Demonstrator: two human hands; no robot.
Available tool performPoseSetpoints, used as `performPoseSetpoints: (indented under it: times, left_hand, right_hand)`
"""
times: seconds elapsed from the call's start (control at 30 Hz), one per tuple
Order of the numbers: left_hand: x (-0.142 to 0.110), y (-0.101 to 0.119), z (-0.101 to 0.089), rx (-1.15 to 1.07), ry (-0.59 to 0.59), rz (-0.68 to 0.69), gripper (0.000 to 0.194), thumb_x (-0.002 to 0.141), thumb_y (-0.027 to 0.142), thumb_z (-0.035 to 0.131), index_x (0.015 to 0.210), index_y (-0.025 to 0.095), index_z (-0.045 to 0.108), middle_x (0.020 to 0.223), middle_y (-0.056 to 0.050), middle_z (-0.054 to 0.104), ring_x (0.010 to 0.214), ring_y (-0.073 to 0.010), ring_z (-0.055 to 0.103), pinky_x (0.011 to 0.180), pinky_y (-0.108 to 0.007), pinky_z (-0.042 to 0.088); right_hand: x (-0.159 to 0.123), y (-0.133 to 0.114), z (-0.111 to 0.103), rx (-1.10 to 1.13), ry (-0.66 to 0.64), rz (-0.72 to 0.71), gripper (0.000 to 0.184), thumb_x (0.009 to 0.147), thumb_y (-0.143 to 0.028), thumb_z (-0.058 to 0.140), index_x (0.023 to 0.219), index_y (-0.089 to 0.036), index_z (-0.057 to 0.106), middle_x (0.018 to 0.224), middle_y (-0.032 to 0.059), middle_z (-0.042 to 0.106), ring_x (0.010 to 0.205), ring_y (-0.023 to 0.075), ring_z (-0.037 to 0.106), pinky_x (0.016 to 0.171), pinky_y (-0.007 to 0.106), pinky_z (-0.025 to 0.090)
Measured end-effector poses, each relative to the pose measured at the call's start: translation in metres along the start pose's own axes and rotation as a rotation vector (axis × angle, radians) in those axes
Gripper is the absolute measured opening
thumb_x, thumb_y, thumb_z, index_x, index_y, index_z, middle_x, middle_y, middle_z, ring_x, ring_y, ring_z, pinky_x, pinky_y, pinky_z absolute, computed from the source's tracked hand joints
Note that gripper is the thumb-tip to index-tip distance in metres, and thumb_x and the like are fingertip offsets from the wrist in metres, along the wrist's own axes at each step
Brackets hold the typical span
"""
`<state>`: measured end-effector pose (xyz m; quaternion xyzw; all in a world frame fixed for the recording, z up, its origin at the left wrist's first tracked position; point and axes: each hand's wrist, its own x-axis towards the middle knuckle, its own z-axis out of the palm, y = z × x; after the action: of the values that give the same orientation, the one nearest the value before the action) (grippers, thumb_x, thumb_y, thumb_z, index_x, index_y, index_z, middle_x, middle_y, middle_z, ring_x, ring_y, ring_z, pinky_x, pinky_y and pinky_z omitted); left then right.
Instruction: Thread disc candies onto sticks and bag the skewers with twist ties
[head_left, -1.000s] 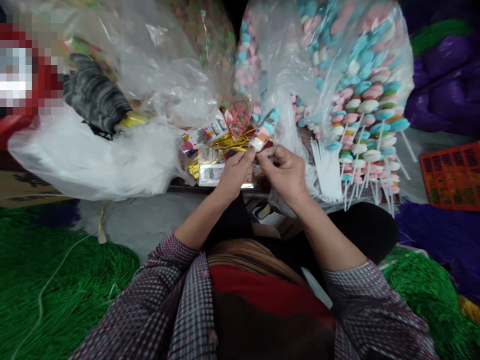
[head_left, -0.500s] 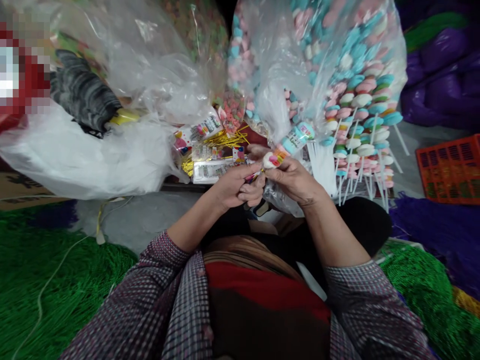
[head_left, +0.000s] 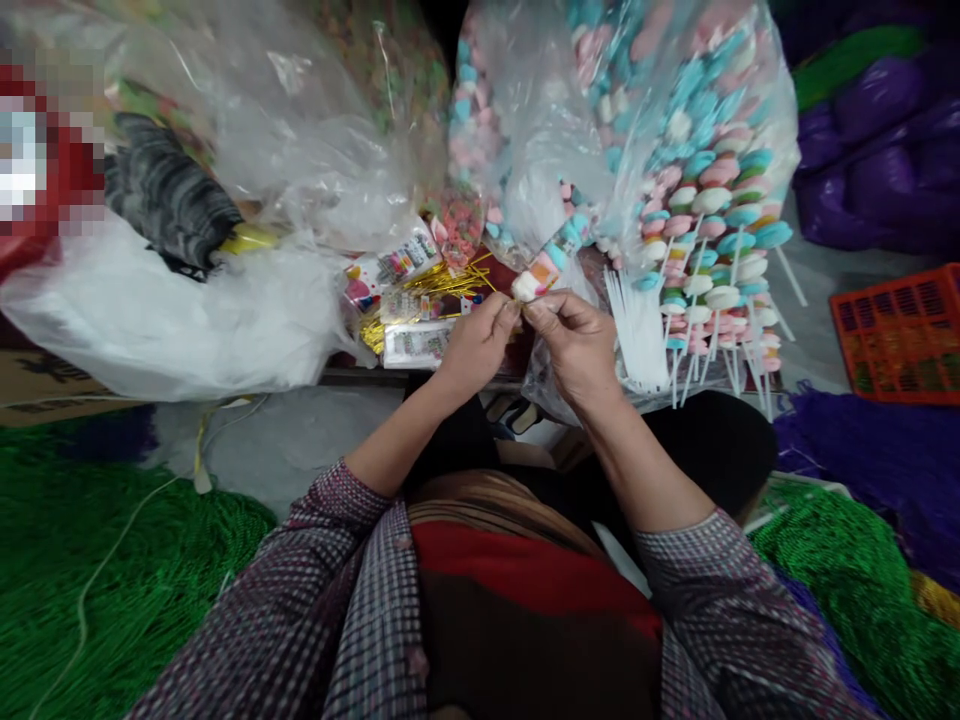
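Observation:
A marshmallow skewer [head_left: 553, 258] in a printed clear wrapper points up and away from me, with blue, pink, orange and white pieces. Pinched at its near end are the fingertips of my left hand [head_left: 478, 345] and my right hand [head_left: 579, 345], almost touching each other. Whatever small piece lies between the fingertips is hidden. Gold twist ties [head_left: 459, 280] lie just beyond my left hand, beside a stack of printed wrappers [head_left: 416, 343]. White sticks [head_left: 636, 335] fan out to the right of my right hand.
Finished-looking marshmallow skewers [head_left: 720, 240] are piled at the right, before a big clear bag of marshmallows [head_left: 540, 130]. A white plastic bag [head_left: 195, 320] and a grey striped sleeve [head_left: 169, 195] are at the left. An orange crate [head_left: 896, 335] stands far right. Green strands [head_left: 105, 560] cover the floor.
Both hands have closed in at the skewer's near end, fingertips now together. The skewer has shifted slightly left and up, and my left fingers have curled in.

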<state>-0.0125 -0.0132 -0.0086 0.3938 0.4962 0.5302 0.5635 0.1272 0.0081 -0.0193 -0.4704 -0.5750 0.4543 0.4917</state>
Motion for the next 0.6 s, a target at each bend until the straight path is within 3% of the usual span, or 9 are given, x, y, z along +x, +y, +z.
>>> performPoseSetpoints:
  times: [0.13,0.37,0.5,0.6]
  left_hand:
    - [0.001,0.003,0.000,0.255,0.123,0.128,0.033,0.091,0.007,0.071,0.067,0.021,0.053,0.058,0.006,0.045,0.054,-0.0118,0.038,0.062,-0.027,0.027]
    - [-0.006,-0.001,-0.003,0.274,-0.024,0.109,0.028,0.094,0.011,0.065,0.070,0.022,0.056,0.057,0.006,0.048,0.056,-0.0125,0.042,0.064,-0.026,0.033]
    - [0.000,0.002,-0.004,0.035,-0.142,0.132,0.011,0.097,0.031,0.066,0.090,0.022,0.068,0.082,0.000,0.068,0.085,-0.0153,0.064,0.081,-0.025,0.048]
    - [0.001,0.026,-0.001,-0.255,-0.179,0.115,0.034,0.103,0.049,0.053,0.094,0.022,0.071,0.090,-0.004,0.072,0.097,-0.0183,0.070,0.087,-0.030,0.054]
  right_hand:
    - [0.000,-0.002,0.000,-0.041,-0.030,0.048,0.030,0.082,-0.054,0.078,0.086,-0.024,0.074,0.087,-0.0004,0.071,0.083,0.0168,0.062,0.089,0.035,0.052]
    - [-0.001,-0.022,-0.006,-0.283,-0.023,-0.054,0.014,0.087,-0.033,0.066,0.078,-0.022,0.069,0.067,-0.0031,0.058,0.063,0.0126,0.048,0.064,0.028,0.042]
    - [-0.011,-0.031,-0.006,-0.398,-0.049,-0.157,0.010,0.085,-0.024,0.057,0.077,-0.022,0.064,0.071,-0.0009,0.062,0.066,0.0145,0.054,0.067,0.030,0.043]
    - [-0.018,-0.030,-0.003,-0.503,-0.127,-0.247,0.010,0.080,-0.018,0.055,0.076,-0.023,0.063,0.076,0.0012,0.067,0.072,0.0162,0.058,0.074,0.031,0.047]
